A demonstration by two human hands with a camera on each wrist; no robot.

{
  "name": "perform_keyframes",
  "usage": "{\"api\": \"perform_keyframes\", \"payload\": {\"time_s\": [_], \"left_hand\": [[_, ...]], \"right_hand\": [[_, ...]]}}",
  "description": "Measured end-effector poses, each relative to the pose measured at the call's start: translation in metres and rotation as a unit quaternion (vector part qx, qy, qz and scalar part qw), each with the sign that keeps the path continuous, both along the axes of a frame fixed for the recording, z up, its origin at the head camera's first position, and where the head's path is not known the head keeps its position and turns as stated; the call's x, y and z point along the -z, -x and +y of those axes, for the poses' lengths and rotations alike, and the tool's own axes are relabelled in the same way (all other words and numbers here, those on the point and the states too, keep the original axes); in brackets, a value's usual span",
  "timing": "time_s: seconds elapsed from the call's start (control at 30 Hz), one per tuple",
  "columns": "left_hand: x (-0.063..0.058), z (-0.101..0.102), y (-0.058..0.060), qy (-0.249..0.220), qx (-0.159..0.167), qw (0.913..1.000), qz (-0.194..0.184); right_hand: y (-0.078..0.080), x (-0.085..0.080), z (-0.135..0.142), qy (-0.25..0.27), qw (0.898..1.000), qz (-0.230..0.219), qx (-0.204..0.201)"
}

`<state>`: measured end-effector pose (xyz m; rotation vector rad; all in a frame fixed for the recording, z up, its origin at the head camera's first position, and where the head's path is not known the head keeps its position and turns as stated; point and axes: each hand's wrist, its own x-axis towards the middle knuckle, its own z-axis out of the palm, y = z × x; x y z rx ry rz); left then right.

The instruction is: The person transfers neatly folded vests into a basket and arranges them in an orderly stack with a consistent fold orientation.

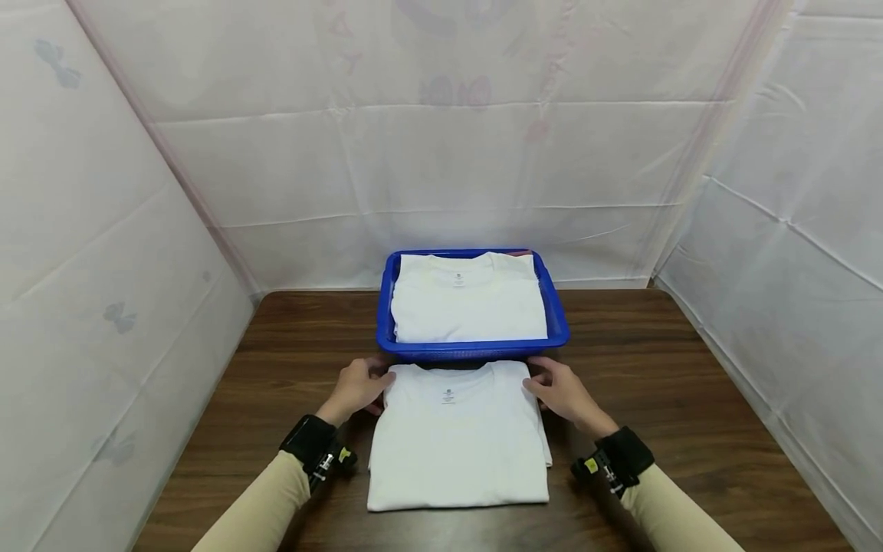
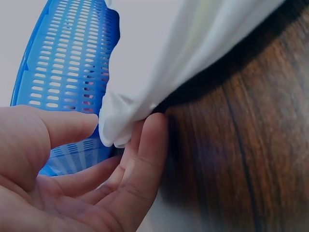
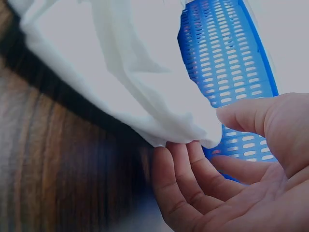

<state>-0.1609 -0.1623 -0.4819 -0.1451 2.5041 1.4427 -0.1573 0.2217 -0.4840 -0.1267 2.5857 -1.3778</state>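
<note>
A folded white T-shirt [image 1: 458, 445] lies on the wooden table, its neckline and small printed label at the far end. My left hand [image 1: 360, 386] grips its upper left corner. In the left wrist view the thumb [image 2: 72, 126] touches the cloth's edge while the fingers [image 2: 145, 164] reach beneath. At the upper right corner my right hand [image 1: 560, 389] holds the shirt the same way, with its thumb [image 3: 241, 115] on the edge and fingertips [image 3: 166, 169] under the fabric. Just beyond the shirt stands a blue plastic basket [image 1: 476, 351] holding another folded white T-shirt [image 1: 469, 307].
The dark brown wooden table [image 1: 662, 383] spreads to both sides of the shirt. White sheeting [image 1: 441, 169] hangs behind the table and along its left and right sides. The basket stands close to the back sheet. Each wrist wears a black strap [image 1: 309, 441] with a small device.
</note>
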Motion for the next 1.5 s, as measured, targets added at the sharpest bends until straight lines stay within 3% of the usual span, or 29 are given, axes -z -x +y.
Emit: {"api": "perform_keyframes", "payload": {"time_s": [0.17, 0.33, 0.73, 1.3, 1.5], "left_hand": [[0.003, -0.002, 0.000, 0.018, 0.001, 0.9998, -0.009], [0.004, -0.001, 0.001, 0.023, 0.003, 0.9996, -0.015], [0.002, 0.002, 0.002, 0.037, 0.004, 0.9993, -0.003], [0.000, 0.003, 0.003, 0.046, 0.018, 0.9988, 0.002], [0.003, 0.002, 0.004, 0.043, 0.030, 0.9980, 0.035]], "right_hand": [[0.007, 0.003, -0.001, 0.022, 0.999, -0.027, -0.004], [0.013, 0.007, -0.004, 0.005, 0.999, -0.037, -0.003], [0.014, 0.006, -0.010, -0.099, 0.994, 0.029, -0.016], [0.016, 0.010, -0.016, -0.089, 0.994, 0.056, -0.022], [0.016, 0.012, -0.017, -0.081, 0.995, 0.064, -0.014]]}}
